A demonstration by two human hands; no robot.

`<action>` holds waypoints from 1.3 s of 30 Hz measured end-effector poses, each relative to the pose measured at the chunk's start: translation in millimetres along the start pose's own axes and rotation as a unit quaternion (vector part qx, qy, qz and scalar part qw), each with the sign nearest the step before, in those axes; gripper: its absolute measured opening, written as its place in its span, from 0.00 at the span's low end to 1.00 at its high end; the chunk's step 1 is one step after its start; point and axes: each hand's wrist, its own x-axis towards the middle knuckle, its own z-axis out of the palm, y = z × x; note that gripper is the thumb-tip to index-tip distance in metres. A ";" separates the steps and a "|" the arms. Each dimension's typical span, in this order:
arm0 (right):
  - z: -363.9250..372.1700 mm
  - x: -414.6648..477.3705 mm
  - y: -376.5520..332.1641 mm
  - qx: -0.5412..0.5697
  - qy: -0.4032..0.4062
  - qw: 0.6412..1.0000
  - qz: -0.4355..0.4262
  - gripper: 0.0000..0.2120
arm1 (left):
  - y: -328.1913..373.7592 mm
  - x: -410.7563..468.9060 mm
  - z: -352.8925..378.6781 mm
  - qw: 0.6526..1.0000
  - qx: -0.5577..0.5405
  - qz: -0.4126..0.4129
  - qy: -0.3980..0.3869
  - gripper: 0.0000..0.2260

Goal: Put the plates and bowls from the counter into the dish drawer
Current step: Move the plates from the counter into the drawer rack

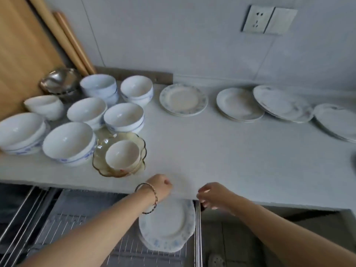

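Both hands hover over the counter's front edge, holding nothing. My left hand (160, 186), with a bracelet on the wrist, has its fingers curled in. My right hand (213, 195) has loosely spread fingers. Below them, a stack of blue-patterned plates (167, 228) lies in the open dish drawer (123, 249), against its right rail. On the counter, several white bowls (69, 141) cluster at the left, with an amber glass bowl (100, 160) holding a small white bowl (122, 154). Plate stacks (184, 99) (239, 104) (279, 102) (337, 122) line the back right.
A steel bowl (60, 79), a wooden board (21, 54) and rolling pins (75, 43) stand at the back left. A wall socket (268, 20) is above the plates. The drawer's wire rack extends left of the stacked plates.
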 end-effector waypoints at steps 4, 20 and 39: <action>-98.5 11.4 -15.1 -0.033 0.080 0.995 -0.055 0.14 | 82.0 16.1 -7.9 0.995 -0.086 0.034 0.036 0.13; -445.2 197.8 48.8 -0.035 0.342 0.939 0.002 0.19 | 349.9 236.8 126.6 0.962 -0.272 -0.004 0.017 0.14; -498.7 223.0 119.8 0.128 0.317 0.939 0.025 0.19 | 403.3 279.1 164.5 0.893 -0.442 -0.078 0.029 0.10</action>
